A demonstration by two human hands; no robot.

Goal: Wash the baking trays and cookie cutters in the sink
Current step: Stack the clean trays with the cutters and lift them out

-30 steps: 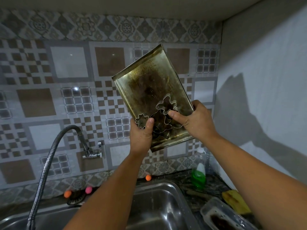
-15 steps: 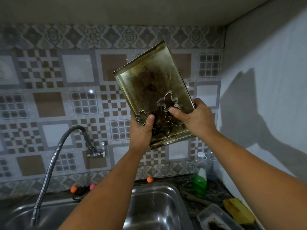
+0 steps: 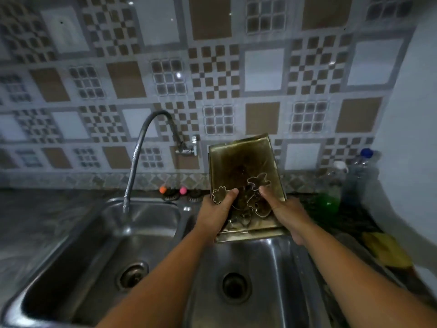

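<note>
Both hands grip one stained baking tray w/ cookie cutters on it, held tilted over the right sink basin.

Left hand curls round the tray's lower left edge, thumb pinning a flower-shaped cutter; right hand holds the lower right edge, thumb on a larger cutter. More cutters sit piled at the tray's low end btwn the thumbs. Tap w/ flexible hose hangs over the left basin. On the surface at right: green soap bottle, clear bottle w/ blue cap, yellow sponge. Picture is blurred; no label or writing readable.
</note>
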